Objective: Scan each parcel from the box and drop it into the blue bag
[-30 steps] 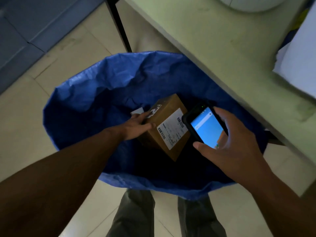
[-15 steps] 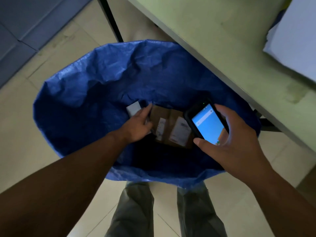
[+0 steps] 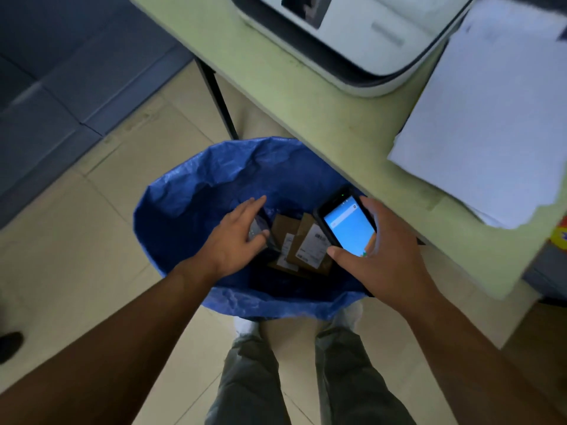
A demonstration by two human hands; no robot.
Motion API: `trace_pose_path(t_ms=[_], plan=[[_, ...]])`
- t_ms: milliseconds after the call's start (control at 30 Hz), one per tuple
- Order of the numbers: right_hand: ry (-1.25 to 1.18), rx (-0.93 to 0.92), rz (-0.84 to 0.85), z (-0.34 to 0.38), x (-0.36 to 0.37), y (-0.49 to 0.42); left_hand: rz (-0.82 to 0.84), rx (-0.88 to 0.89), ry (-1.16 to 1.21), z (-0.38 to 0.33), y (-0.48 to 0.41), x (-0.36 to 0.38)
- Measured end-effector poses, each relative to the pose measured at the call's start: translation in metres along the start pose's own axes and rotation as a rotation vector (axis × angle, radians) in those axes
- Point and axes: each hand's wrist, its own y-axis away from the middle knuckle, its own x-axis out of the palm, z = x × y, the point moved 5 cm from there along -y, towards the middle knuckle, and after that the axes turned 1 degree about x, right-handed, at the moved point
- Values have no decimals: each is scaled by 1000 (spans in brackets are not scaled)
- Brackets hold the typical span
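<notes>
Parcels (image 3: 310, 243) in blue bag (image 3: 190, 204) | L hand (image 3: 236, 240) spread, empty | R hand (image 3: 383, 256) clasps scanner (image 3: 346, 225)

The wide mouth of the crumpled blue woven plastic bag (image 3: 190, 210) stands open on the tiled floor, its left and far sides free to reach into. The right rim tucks under the edge of the pale green tabletop (image 3: 306, 96), which overhangs and blocks entry there. Brown cardboard parcels with white labels (image 3: 302, 240) cover the bottom toward the right; how much bare room lies beside them is perhaps little, the interior being dark.
</notes>
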Motion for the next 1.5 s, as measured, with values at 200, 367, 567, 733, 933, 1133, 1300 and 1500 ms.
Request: trace_pose_path(t_ms=[200, 367, 567, 733, 933, 1133, 1300, 1500], plan=[[4, -21, -49, 58, -48, 25, -108, 97, -93, -78, 50, -58], [28, -54, -118, 106, -89, 48, -199, 197, -97, -131, 80, -108], [22, -55, -252, 150, -131, 82, -234, 320, -90, -180, 114, -158], [66, -25, -364, 172, -152, 124, -234, 446, -88, -205, 132, -182], [182, 68, -549, 181, -181, 172, -145, 550, -24, -228, 137, -185], [180, 131, -710, 178, -205, 219, -64, 599, -60, -244, 146, -170], [130, 151, -785, 158, -233, 260, -29, 664, -102, -288, 161, -146], [118, 196, -877, 114, -280, 333, 10, 746, -134, -355, 185, -85]])
